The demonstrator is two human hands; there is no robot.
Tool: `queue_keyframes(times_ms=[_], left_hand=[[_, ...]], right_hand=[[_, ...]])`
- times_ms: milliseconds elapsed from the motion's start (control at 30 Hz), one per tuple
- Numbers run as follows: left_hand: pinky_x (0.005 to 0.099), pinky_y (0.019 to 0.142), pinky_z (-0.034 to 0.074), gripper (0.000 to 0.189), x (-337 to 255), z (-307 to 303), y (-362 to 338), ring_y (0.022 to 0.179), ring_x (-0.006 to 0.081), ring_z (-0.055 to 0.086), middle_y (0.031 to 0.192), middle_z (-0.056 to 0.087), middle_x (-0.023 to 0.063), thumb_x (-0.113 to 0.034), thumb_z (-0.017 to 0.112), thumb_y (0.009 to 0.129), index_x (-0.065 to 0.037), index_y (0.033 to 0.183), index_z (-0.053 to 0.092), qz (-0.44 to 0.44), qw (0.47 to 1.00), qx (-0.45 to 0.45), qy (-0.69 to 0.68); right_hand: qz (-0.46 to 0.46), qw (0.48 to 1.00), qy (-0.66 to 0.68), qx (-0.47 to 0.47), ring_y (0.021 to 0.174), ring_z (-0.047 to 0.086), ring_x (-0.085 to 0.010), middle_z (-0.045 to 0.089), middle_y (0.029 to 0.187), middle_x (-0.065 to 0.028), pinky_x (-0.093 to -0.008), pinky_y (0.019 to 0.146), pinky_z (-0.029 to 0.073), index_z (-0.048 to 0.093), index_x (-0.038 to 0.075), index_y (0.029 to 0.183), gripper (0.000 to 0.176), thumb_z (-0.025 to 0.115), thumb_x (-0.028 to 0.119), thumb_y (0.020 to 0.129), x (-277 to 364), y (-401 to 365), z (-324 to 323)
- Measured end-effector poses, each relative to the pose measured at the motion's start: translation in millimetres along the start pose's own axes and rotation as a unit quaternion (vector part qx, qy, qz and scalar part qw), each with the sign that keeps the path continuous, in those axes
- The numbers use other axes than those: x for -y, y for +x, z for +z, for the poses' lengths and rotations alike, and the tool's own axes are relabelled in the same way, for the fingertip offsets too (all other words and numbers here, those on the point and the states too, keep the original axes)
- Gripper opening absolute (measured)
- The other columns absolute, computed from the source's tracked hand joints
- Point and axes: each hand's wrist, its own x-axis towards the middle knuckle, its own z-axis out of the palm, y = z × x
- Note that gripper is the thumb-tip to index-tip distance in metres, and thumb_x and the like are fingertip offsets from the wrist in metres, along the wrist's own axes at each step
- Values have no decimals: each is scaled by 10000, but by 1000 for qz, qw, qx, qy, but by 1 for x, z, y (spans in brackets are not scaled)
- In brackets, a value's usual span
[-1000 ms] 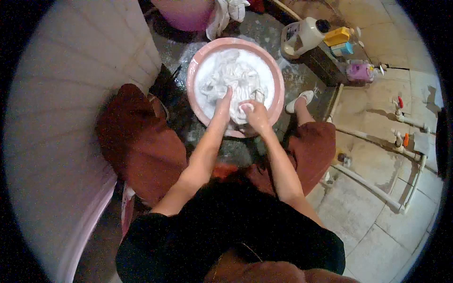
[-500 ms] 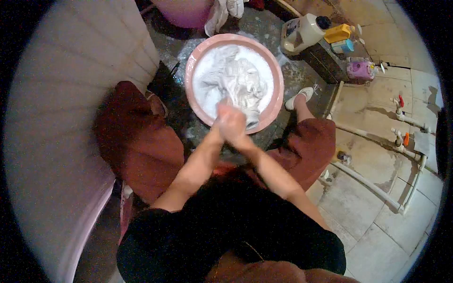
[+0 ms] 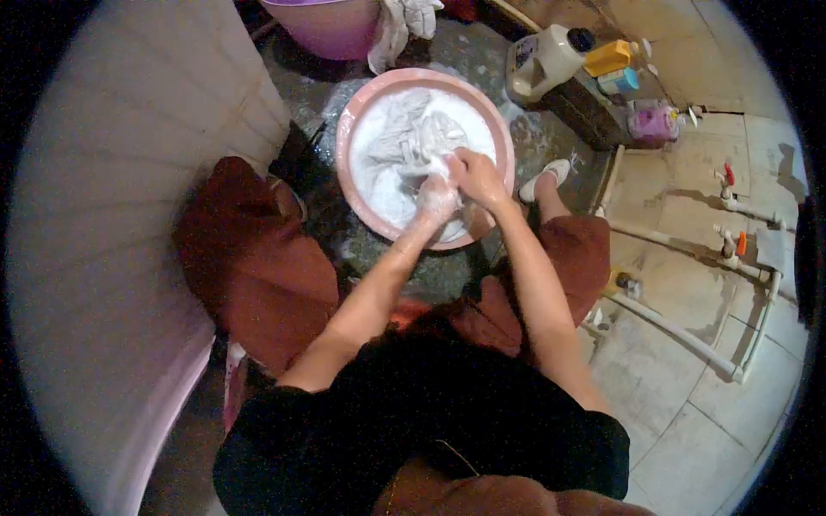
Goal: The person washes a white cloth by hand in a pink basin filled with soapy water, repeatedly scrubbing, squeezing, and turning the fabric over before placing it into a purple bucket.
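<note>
Near the frame's upper centre, the left hand (image 3: 439,198) and right hand (image 3: 478,179) each close their grip on wet white cloth (image 3: 422,138), which lies partly in the sudsy pink basin (image 3: 342,159).

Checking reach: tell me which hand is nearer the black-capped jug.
Right. In view, the right hand is below-left of the jug, the left hand farther down-left.
</note>
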Motion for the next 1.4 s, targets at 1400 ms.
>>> queue_keyframes(times_ms=[1400], left_hand=[[364, 673, 475, 354, -63, -13, -58, 766, 225, 567, 949, 600, 106, -303, 416, 927, -27, 1115, 532, -243, 899, 90, -354]], right_hand=[[216, 961, 109, -132, 757, 579, -284, 609, 816, -193, -383, 670, 446, 621, -22, 875, 276, 487, 219, 862, 23, -32, 17]])
